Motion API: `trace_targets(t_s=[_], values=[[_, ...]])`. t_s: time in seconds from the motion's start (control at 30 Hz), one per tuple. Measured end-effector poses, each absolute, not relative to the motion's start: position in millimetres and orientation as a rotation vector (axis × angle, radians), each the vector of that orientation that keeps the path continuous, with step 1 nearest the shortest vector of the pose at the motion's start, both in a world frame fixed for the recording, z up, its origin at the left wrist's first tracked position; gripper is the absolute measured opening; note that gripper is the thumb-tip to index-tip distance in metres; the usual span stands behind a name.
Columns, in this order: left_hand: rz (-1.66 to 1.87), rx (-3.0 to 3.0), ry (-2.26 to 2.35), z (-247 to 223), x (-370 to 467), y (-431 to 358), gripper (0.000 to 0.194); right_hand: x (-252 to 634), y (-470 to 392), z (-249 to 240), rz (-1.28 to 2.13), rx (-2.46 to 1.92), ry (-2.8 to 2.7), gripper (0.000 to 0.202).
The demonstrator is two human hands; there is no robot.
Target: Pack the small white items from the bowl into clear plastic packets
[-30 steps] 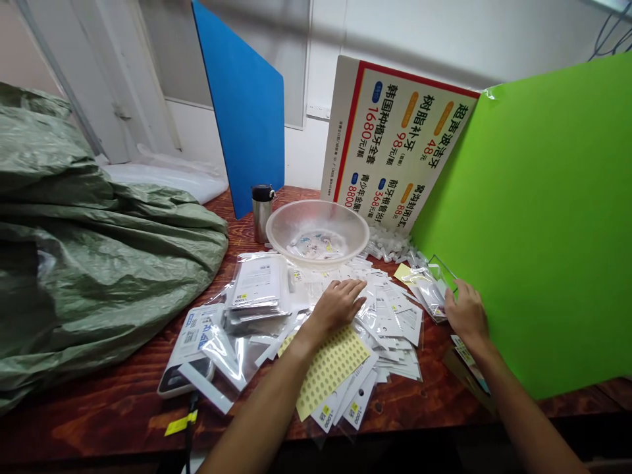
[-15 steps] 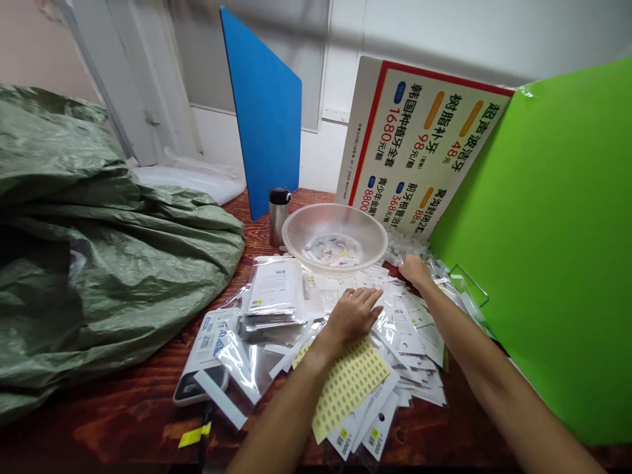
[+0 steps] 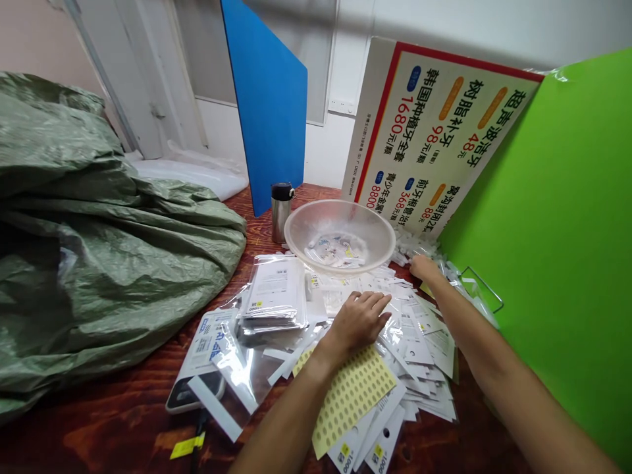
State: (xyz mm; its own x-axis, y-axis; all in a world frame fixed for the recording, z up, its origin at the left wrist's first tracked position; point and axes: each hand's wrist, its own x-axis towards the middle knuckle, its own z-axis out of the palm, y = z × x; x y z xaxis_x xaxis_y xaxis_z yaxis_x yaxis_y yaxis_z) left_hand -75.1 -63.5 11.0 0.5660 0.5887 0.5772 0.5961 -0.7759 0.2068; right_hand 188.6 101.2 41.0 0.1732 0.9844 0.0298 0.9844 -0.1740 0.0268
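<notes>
My left hand (image 3: 359,322) lies palm down on a spread of packaged white cards (image 3: 417,345), its fingers stretched out. Partly under that wrist is a yellow sheet of small oval stickers (image 3: 353,398). Farther off, my right hand (image 3: 425,268) is at the near edge of a heap of small white pieces (image 3: 412,245). Its fingers are curled in, and whatever they hold is hidden. Just left of it stands a translucent bowl (image 3: 291,230) with small printed packets inside. A stack of cards in clear sleeves (image 3: 274,289) sits to the left of my left hand.
A steel flask (image 3: 281,214) stands by the bowl before a blue board (image 3: 269,105). A printed sign (image 3: 434,131) and a green panel (image 3: 553,263) bound the right side. Green tarpaulin (image 3: 123,263) bulges at left, near a white device (image 3: 200,355) and clear sleeves.
The camera view has shifted slightly, moving the sign and bowl a little to the right in the picture. Both hands stay in about the same places, left on the cards, right by the heap.
</notes>
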Motion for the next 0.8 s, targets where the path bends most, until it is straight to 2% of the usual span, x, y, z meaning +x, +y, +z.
trace_targets(t_s=[0.17,0.23,0.33,0.4,0.47,0.57,0.6,0.67,0.73,0.8], values=[[-1.205,-2.783,-1.193,11,-74,-62,0.034,179,70,67,0.104,2.375,2.008,0.021],[-1.442,-2.813,-1.429,15,-75,-61,0.047,167,41,72,0.17,2.245,2.233,0.026],[-1.957,-3.046,-1.721,23,-81,-59,0.063,143,-10,71,0.289,1.538,2.955,0.026],[-2.242,-3.334,-1.652,30,-88,-59,0.065,129,-39,67,0.417,1.091,3.225,0.023],[-2.429,-3.543,-1.431,35,-96,-58,0.062,118,-59,64,0.529,0.868,3.348,0.021],[-2.655,-3.527,-1.257,39,-103,-58,0.055,108,-75,59,0.456,1.03,3.544,0.026],[-2.752,-3.432,-1.269,39,-103,-57,0.054,105,-78,57,0.327,1.237,3.613,0.03],[-2.935,-3.124,-1.341,36,-99,-57,0.05,94,-83,50,-0.144,1.861,3.634,0.035],[-2.905,-2.785,-1.444,30,-90,-57,0.045,76,-85,43,-0.904,2.489,3.428,0.035],[-2.605,-2.619,-1.417,23,-81,-58,0.038,54,-84,38,-1.915,2.741,3.07,0.033]])
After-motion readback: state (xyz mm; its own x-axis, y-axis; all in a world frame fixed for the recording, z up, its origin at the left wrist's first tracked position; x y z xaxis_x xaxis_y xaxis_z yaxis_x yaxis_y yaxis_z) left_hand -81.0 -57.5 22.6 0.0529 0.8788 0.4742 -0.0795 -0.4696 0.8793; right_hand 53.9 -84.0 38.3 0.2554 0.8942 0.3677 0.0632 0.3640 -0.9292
